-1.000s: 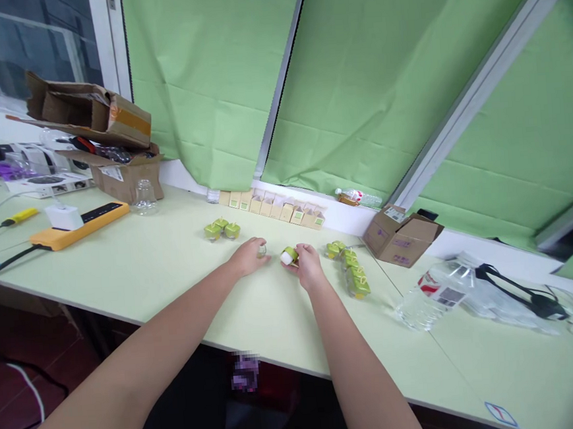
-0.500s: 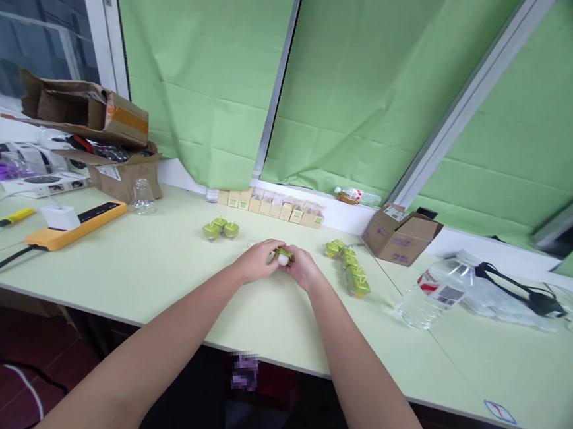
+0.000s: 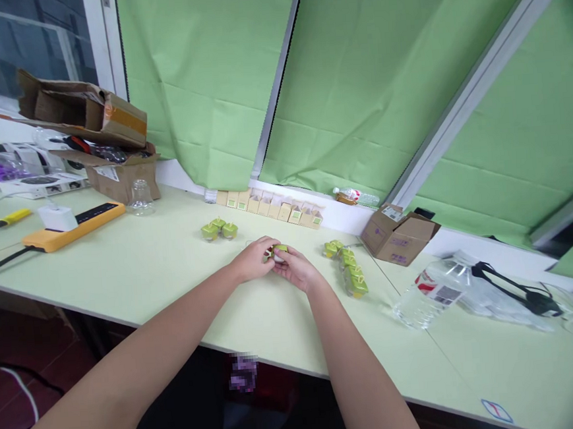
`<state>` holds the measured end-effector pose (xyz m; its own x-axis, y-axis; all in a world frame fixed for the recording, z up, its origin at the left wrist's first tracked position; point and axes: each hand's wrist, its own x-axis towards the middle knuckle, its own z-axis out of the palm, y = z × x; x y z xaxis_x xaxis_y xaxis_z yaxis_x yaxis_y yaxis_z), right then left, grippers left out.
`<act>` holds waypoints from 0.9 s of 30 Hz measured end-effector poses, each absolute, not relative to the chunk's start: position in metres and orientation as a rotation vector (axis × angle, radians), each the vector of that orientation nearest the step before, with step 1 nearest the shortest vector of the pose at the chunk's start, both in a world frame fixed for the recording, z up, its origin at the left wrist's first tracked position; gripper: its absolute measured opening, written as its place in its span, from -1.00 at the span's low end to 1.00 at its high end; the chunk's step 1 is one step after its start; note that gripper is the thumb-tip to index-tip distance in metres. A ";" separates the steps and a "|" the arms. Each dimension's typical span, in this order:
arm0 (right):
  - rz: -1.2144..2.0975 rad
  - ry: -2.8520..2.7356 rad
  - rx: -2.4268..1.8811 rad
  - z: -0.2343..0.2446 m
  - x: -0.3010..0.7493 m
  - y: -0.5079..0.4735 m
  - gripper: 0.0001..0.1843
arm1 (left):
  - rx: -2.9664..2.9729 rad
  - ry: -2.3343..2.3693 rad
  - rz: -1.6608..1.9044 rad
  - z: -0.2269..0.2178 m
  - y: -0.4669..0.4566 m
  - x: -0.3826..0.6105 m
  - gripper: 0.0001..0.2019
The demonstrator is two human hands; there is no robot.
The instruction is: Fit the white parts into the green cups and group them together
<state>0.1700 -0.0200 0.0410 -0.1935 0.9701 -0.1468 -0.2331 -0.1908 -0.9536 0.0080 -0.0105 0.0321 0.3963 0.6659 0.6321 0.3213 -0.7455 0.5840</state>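
My left hand (image 3: 251,260) and my right hand (image 3: 295,268) meet over the pale green table (image 3: 162,270), fingers pinched together on one small green-and-white piece (image 3: 278,251). Only its top shows between the fingertips. Three like green pieces (image 3: 219,230) sit in a cluster to the left and behind. A row of several more green pieces (image 3: 350,269) lies just right of my right hand.
A line of small tan boxes (image 3: 271,208) runs along the wall. An open cardboard box (image 3: 397,233) and clear plastic bottles (image 3: 434,292) lie to the right. At the left are an orange power strip (image 3: 76,224), a glass jar (image 3: 142,198) and stacked cartons (image 3: 92,134).
My left hand left a small clear item on the table and moved right. Both hands came together on the green piece, which my right hand held alone before.
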 end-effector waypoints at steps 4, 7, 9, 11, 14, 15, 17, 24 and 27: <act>1.542 -1.111 -1.096 0.040 0.169 -0.019 -0.77 | 2.285 0.846 1.266 0.034 -0.012 0.009 -0.54; 1.522 -1.113 -1.125 0.038 0.169 -0.017 -0.77 | 2.273 0.843 1.272 0.034 -0.012 0.011 -0.54; 1.518 -1.105 -1.143 0.039 0.168 -0.017 -0.77 | 2.270 0.843 1.280 0.034 -0.011 0.012 -0.54; 1.516 -1.095 -1.170 0.040 0.166 -0.017 -0.78 | 2.266 0.853 1.286 0.034 -0.010 0.012 -0.54; 1.506 -1.088 -1.208 0.043 0.164 -0.017 -0.79 | 2.252 0.866 1.291 0.033 -0.008 0.012 -0.55; 1.499 -1.090 -1.216 0.043 0.164 -0.017 -0.78 | 2.249 0.860 1.285 0.032 -0.008 0.012 -0.55; 1.471 -1.096 -1.238 0.043 0.165 -0.017 -0.77 | 2.254 0.830 1.255 0.031 -0.008 0.010 -0.52; 1.357 -1.184 -1.348 0.039 0.167 -0.016 -0.77 | 2.318 0.788 1.167 0.037 -0.021 0.009 -0.40; 1.405 -1.199 -1.345 0.039 0.166 -0.017 -0.79 | 2.310 0.754 1.148 0.039 -0.023 0.010 -0.41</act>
<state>0.1665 -0.0174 0.0391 -0.0814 0.9759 -0.2022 0.0468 -0.1989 -0.9789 0.0103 -0.0235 0.0391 0.5041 0.6455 0.5738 0.2708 -0.7490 0.6048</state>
